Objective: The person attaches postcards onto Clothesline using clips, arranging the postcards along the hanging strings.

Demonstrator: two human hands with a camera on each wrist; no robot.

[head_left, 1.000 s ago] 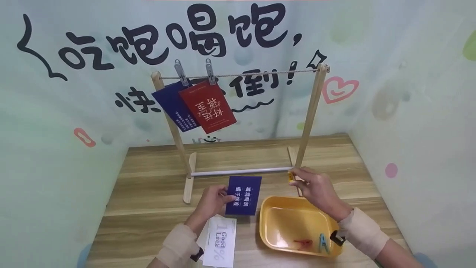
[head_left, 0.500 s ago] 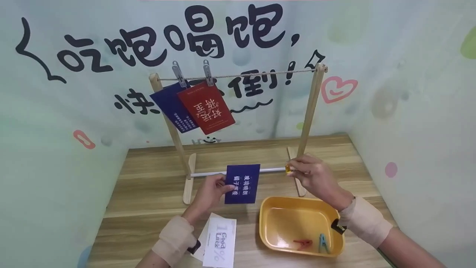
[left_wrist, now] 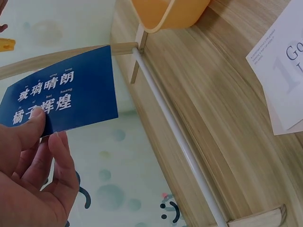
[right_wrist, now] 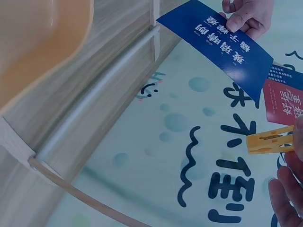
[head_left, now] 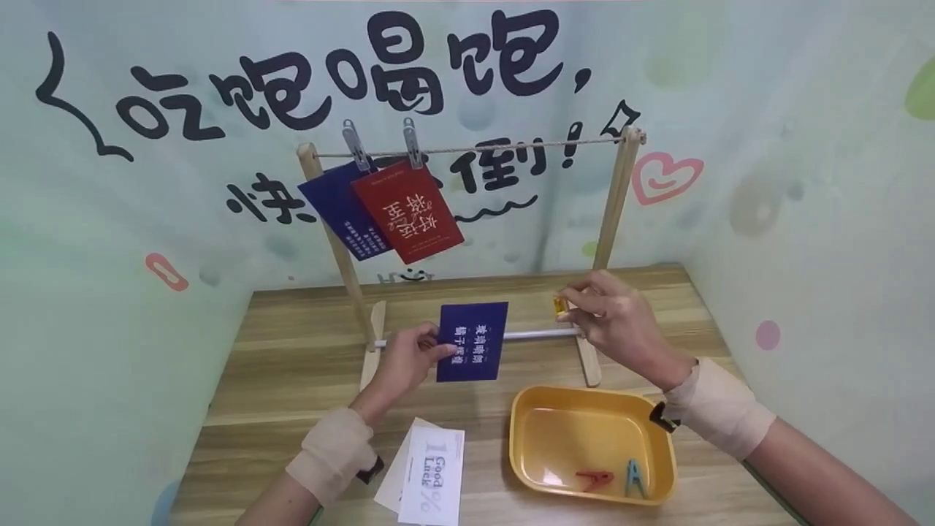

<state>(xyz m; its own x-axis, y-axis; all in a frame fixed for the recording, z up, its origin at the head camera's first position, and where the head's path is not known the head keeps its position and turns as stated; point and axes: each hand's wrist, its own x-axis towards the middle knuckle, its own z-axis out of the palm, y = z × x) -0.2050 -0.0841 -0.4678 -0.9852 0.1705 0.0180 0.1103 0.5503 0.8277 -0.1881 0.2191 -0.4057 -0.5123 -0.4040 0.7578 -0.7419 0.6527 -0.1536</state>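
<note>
My left hand [head_left: 405, 364] pinches a dark blue card [head_left: 482, 332] by its left edge, thumb over the white lettering; the left wrist view shows the same card [left_wrist: 71, 90] close up. To the right, my right hand [head_left: 621, 321] holds a small yellow clothespin [head_left: 559, 305] between thumb and fingers. In the right wrist view the clothespin [right_wrist: 270, 141] points toward the card. Behind both hands stands a wooden frame with a string [head_left: 504, 146]. Two clear clothespins hang a blue card [head_left: 340, 208] and a red card [head_left: 405, 219] from its left half.
A yellow basin [head_left: 518, 453] at the front right contains a red clothespin [head_left: 595, 479] and a blue clothespin [head_left: 634, 476]. White cards [head_left: 432, 475] lie overlapping on the table in front. A pale rod [head_left: 540, 334] joins the frame's feet low down; its wooden posts [head_left: 613, 212] rise at either side.
Both hands have moved up and away from the table's front, carrying the blue card and the yellow clothespin toward the frame. The hanging cards and the basin stay as they were.
</note>
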